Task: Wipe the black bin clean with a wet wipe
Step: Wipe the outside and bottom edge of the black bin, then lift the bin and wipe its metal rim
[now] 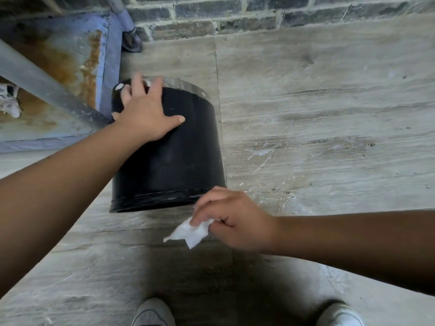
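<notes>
The black bin [179, 156] lies tipped on the stone floor, its wider rim toward me and its base pointing at the wall. My left hand [146, 114] rests flat on the upper side of the bin near its far end, fingers spread over the edge. My right hand [233, 222] hovers just below and right of the bin's rim, pinching a crumpled white wet wipe [188, 232] between thumb and fingers. The wipe hangs clear of the bin.
A rusty blue-painted metal frame [70, 67] with a grey diagonal bar [47, 88] stands left of the bin. A brick wall [259, 15] runs along the back. My two shoes [153, 314] show at the bottom edge.
</notes>
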`<control>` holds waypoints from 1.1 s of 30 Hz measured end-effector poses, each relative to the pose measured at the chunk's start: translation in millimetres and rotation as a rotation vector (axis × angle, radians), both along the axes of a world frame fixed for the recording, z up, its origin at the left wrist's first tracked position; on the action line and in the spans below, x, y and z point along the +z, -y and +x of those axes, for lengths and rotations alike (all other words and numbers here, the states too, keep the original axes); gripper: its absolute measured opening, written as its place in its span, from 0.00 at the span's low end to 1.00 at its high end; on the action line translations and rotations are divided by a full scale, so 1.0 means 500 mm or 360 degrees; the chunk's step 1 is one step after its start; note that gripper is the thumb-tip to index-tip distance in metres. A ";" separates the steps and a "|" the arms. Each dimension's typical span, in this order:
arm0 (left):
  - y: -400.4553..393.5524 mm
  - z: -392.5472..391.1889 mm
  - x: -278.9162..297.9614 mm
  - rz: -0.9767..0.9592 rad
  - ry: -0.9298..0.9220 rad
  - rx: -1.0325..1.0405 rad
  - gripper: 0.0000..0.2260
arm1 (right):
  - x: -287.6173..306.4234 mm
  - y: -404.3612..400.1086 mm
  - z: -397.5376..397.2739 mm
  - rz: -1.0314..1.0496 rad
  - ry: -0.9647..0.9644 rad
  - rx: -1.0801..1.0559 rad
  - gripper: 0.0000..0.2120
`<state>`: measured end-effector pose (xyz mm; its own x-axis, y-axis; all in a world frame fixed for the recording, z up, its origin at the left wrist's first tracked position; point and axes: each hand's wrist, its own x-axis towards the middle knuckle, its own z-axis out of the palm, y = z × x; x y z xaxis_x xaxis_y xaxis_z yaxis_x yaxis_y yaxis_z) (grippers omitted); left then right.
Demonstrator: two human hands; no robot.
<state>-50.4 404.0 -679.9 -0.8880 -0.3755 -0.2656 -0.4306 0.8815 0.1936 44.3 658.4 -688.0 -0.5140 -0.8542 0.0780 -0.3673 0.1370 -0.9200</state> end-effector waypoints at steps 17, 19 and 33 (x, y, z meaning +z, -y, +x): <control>-0.105 -0.188 0.113 -0.0520 0.1066 -0.0677 0.31 | -0.054 -0.140 -0.033 0.0264 0.0970 -0.1029 0.15; -0.119 -0.158 0.142 -0.0519 0.1008 -0.0822 0.25 | -0.048 -0.168 -0.066 0.0157 0.1081 -0.1294 0.10; -0.115 -0.040 0.195 -0.0634 -0.0125 -0.1186 0.18 | 0.035 -0.155 -0.253 -0.0469 0.1044 -0.1775 0.11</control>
